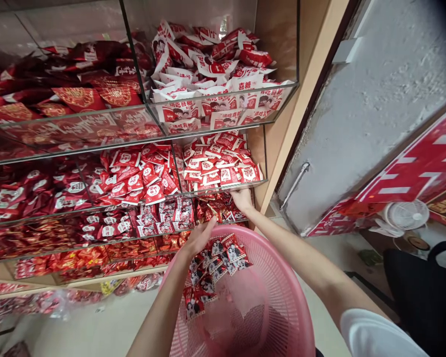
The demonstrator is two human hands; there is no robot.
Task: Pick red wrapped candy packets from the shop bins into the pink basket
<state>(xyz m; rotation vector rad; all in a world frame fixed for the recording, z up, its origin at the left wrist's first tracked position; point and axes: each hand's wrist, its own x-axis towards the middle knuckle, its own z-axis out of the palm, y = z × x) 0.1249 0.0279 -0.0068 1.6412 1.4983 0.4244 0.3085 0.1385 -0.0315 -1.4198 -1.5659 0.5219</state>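
Looking down through the head camera, I have a wide round basket of pink perforated plastic (282, 272) nearest me, its far rim close against the shelving. Small glossy red packets printed with dark-haired cartoon figures (215, 260) lie in a loose patch inside it, toward the far left wall. A white cloth sleeve (375, 329) shows on my right arm, and a black object with a curved loop (427, 287) stands beyond it.

My left hand (200, 240) is at the basket's far rim, thumb stretched forward and the fingers largely hidden; I cannot tell whether it grips the rim or a packet. Farther in, my right hand (243, 200) is at the lower front edge of a clear-walled bin of red-and-white packets (221, 161), just above shiny red-and-gold packets (211, 208). Its fingers are partly out of sight, so I cannot tell if they close on anything.

More bins of dark red packets (65, 188) run left. On the upper tier, larger white-and-red bags (223, 106) fill the right-hand compartment beside a pale wooden side panel (282, 134). Rightward I see a rough grey wall (379, 114) and a white fan (407, 214).
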